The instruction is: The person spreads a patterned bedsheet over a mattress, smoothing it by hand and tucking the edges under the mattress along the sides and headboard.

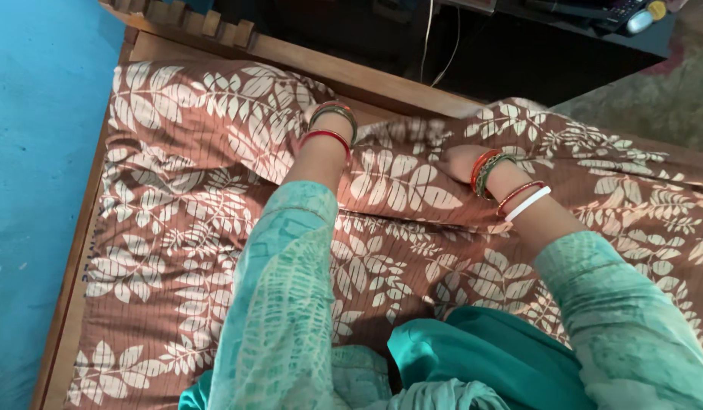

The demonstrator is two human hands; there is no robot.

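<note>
A brown bedsheet [176, 228] with cream leaf prints covers a wooden bed. My left hand [319, 115] reaches to the far edge, and its fingers are buried in a raised fold of the sheet [397, 182], so only the wrist with red and green bangles shows. My right hand [456, 162] lies a little to the right, fingers tucked under the same fold and gripping it. That wrist carries red, green and white bangles. Both arms wear pale green printed sleeves.
The wooden bed frame [351, 76] runs along the far side and the left edge. A blue floor [40, 114] lies to the left. Dark furniture with cables [442, 38] stands behind the bed. A teal cloth [480, 357] hangs near my body.
</note>
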